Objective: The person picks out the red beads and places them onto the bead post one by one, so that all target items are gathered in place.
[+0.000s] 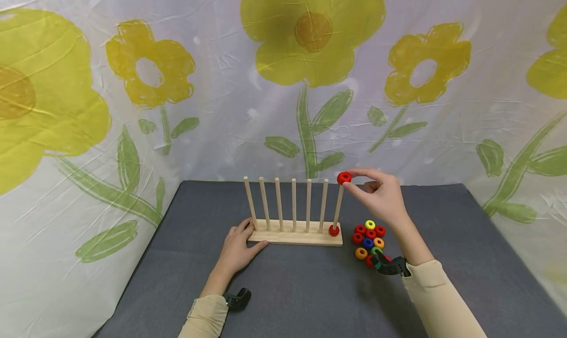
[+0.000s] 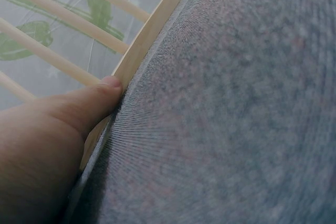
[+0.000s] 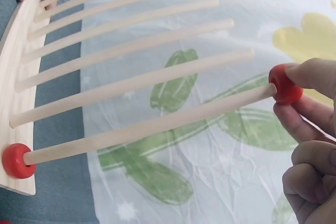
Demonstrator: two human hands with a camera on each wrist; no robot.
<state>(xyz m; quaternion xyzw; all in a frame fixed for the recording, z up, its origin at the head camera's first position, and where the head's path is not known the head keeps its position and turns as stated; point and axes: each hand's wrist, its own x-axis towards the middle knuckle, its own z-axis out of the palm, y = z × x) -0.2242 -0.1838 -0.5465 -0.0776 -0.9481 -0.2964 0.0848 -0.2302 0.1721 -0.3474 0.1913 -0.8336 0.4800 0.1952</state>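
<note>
A wooden peg rack (image 1: 294, 236) with a row of several upright pegs stands on the table. My left hand (image 1: 236, 249) grips the left end of its base, thumb (image 2: 107, 90) along the front edge and fingers round the far side. Between thumb and fingertips, my right hand (image 1: 383, 195) pinches a red ring-shaped bead (image 3: 286, 85) at the top of the rightmost peg (image 3: 157, 124). The peg's tip meets the bead's hole in the right wrist view. Another red bead (image 1: 334, 230) sits at the foot of that same peg.
Right of the rack, below my right forearm, lies a cluster of loose beads in red, yellow, orange, blue and green, including a blue bead (image 1: 367, 243). A flower-printed cloth (image 1: 212, 131) hangs behind the dark grey table (image 1: 292, 289).
</note>
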